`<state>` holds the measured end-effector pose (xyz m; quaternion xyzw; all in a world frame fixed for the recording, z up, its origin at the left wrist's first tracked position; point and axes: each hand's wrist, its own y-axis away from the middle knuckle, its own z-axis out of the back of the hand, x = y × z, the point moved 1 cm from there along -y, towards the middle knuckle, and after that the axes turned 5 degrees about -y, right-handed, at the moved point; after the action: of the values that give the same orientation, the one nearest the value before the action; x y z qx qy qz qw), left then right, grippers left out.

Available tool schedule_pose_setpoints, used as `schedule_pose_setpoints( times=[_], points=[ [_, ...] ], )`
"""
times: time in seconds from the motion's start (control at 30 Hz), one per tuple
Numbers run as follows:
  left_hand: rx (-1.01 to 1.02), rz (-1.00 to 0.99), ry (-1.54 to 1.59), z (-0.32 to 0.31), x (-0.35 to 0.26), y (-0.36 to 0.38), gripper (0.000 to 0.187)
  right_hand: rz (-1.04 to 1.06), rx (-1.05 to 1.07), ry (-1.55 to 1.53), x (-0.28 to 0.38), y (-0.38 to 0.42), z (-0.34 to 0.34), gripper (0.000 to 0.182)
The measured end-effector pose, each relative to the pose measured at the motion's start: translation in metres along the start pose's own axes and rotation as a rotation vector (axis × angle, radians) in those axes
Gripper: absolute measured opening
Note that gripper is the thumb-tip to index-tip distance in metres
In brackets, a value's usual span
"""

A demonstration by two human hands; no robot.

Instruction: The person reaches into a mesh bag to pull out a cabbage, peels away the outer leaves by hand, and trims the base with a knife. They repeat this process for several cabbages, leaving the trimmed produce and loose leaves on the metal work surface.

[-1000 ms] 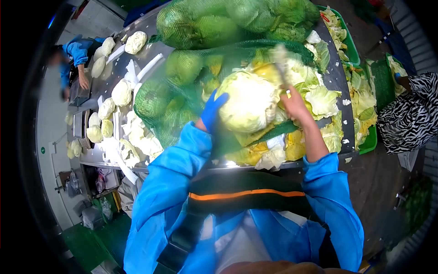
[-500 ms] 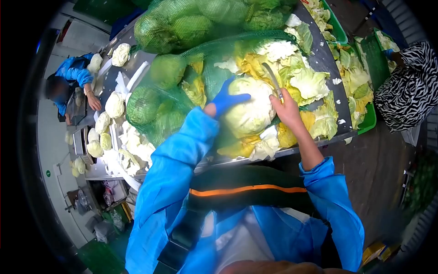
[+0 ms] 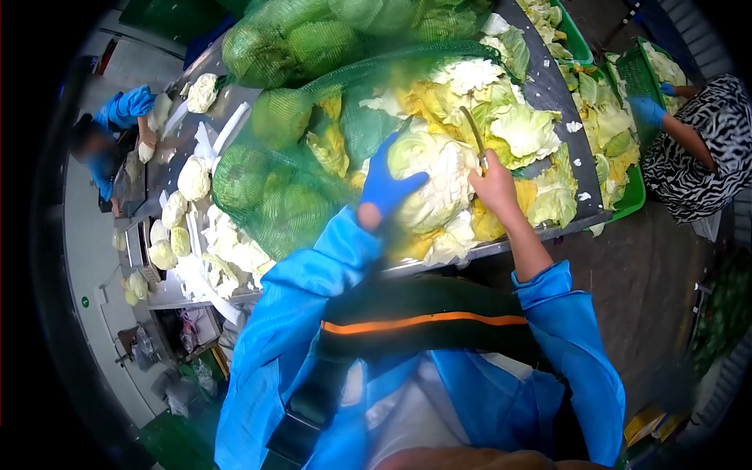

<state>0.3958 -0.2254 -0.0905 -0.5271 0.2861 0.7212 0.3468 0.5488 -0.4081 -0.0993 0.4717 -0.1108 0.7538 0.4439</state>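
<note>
A pale green cabbage lies on loose leaves near the table's front edge. My left hand, in a blue glove, grips its left side with the thumb across the top. Bare, my right hand is closed around the handle of a knife at the cabbage's right side. The curved blade points up and away from me. Yellow and pale trimmed leaves are heaped behind and to the right of the cabbage.
Green net bags of cabbages lie to the left and at the back. Whole cabbages stand on the metal table at left. Green crates of leaves line the right edge. One co-worker is at left, another at right.
The cabbage has turned in my left hand, showing a ribbed, paler right side. At left, the co-worker's hand has moved back; at right, the co-worker's gloved hand now reaches over the crates.
</note>
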Motion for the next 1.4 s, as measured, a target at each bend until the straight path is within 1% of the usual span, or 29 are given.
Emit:
schedule_pose_setpoints(
  times=[0.03, 0.1, 0.13, 0.17, 0.23, 0.27, 0.33, 0.37, 0.43, 0.53, 0.63, 0.67, 0.73, 0.8, 0.83, 0.9, 0.93, 0.97, 1.0, 1.03, 1.07, 1.13, 1.17, 1.2, 1.23, 1.27, 1.3, 1.37, 1.4],
  points=[
    [-0.004, 0.002, -0.004, 0.003, 0.001, 0.004, 0.092, 0.026, -0.044, -0.013, -0.008, -0.001, -0.008, 0.042],
    [-0.018, 0.036, 0.101, 0.010, 0.007, 0.004, 0.087, 0.092, -0.141, -0.038, -0.019, -0.012, -0.020, 0.038],
    [-0.025, 0.058, 0.156, 0.011, 0.006, 0.007, 0.085, 0.060, -0.134, 0.007, -0.019, -0.018, -0.026, 0.037],
    [-0.052, 0.164, 0.276, 0.013, 0.004, 0.011, 0.079, 0.060, -0.138, -0.009, -0.022, -0.021, -0.030, 0.039],
    [-0.048, 0.146, 0.298, 0.019, 0.025, 0.011, 0.072, 0.080, -0.159, -0.048, -0.021, -0.035, -0.036, 0.042],
    [-0.054, 0.211, 0.394, 0.026, 0.035, 0.014, 0.069, -0.043, -0.048, -0.133, -0.025, -0.041, -0.034, 0.042],
    [-0.070, 0.348, 0.594, 0.042, 0.049, 0.027, 0.062, -0.034, -0.069, -0.196, -0.043, -0.040, -0.033, 0.041],
    [-0.018, 0.389, 0.756, 0.053, 0.083, 0.030, 0.053, -0.029, -0.079, -0.227, -0.049, -0.041, -0.033, 0.040],
    [-0.111, 0.530, 0.563, 0.037, 0.024, 0.048, 0.049, -0.078, -0.040, -0.169, -0.049, -0.043, -0.030, 0.038],
    [-0.053, 0.529, 0.544, 0.050, 0.001, 0.037, 0.049, 0.019, -0.057, -0.069, -0.022, -0.022, -0.019, 0.033],
    [-0.241, 0.167, 0.204, 0.082, 0.000, 0.003, 0.054, 0.097, -0.099, 0.149, 0.026, 0.005, -0.015, 0.035],
    [-0.259, 0.030, 0.027, 0.084, -0.003, -0.012, 0.059, 0.148, -0.091, 0.192, 0.037, 0.012, -0.015, 0.039],
    [-0.282, -0.235, -0.328, 0.076, -0.014, -0.039, 0.069, 0.110, -0.038, 0.258, 0.057, 0.021, -0.014, 0.040],
    [-0.231, -0.221, -0.423, 0.052, -0.018, -0.062, 0.069, 0.101, -0.019, 0.301, 0.066, 0.025, -0.015, 0.041],
    [-0.202, -0.212, -0.470, 0.040, -0.018, -0.068, 0.069, 0.120, -0.049, 0.242, 0.062, 0.025, -0.014, 0.041],
    [0.067, -0.100, -0.531, 0.023, -0.010, -0.074, 0.085, 0.154, -0.110, 0.119, 0.041, 0.017, -0.021, 0.042],
    [0.098, -0.067, -0.704, 0.016, -0.002, -0.079, 0.085, 0.076, -0.166, 0.022, 0.009, -0.003, -0.029, 0.043],
    [0.100, -0.101, -0.728, 0.012, -0.007, -0.074, 0.085, 0.010, -0.217, -0.142, -0.010, -0.014, -0.030, 0.040],
    [0.096, -0.138, -0.750, 0.009, -0.018, -0.064, 0.084, 0.018, -0.249, -0.105, -0.042, -0.028, -0.036, 0.038],
    [0.082, -0.175, -0.772, 0.007, -0.028, -0.056, 0.084, 0.013, -0.249, -0.128, -0.052, -0.037, -0.039, 0.036],
    [-0.007, -0.213, -0.768, 0.003, -0.032, -0.045, 0.079, 0.008, -0.249, -0.151, -0.061, -0.046, -0.041, 0.035],
    [-0.172, -0.356, -0.804, 0.002, -0.036, -0.010, 0.078, -0.048, -0.194, -0.321, -0.054, -0.047, -0.041, 0.033],
    [-0.257, -0.434, -0.821, 0.006, -0.039, 0.006, 0.077, 0.015, -0.181, -0.274, -0.044, -0.045, -0.039, 0.032],
    [-0.240, -0.425, -0.826, 0.014, -0.043, 0.022, 0.076, 0.081, -0.166, -0.224, -0.031, -0.042, -0.036, 0.031],
    [-0.224, -0.413, -0.832, 0.027, -0.048, 0.039, 0.075, 0.247, -0.185, -0.159, -0.011, -0.031, -0.033, 0.030],
    [-0.161, -0.331, -0.719, 0.039, -0.057, 0.053, 0.076, 0.412, -0.213, -0.091, 0.009, -0.021, -0.029, 0.030],
    [-0.157, -0.209, -0.651, 0.052, -0.055, 0.062, 0.079, 0.371, -0.115, -0.100, 0.035, -0.006, -0.021, 0.030],
    [-0.218, -0.125, -0.430, 0.079, -0.063, 0.061, 0.081, 0.291, 0.096, -0.115, 0.081, 0.018, -0.012, 0.030],
    [-0.172, -0.308, -0.647, 0.091, -0.069, 0.051, 0.085, 0.442, 0.110, -0.074, 0.092, 0.024, -0.017, 0.030]
  ],
)
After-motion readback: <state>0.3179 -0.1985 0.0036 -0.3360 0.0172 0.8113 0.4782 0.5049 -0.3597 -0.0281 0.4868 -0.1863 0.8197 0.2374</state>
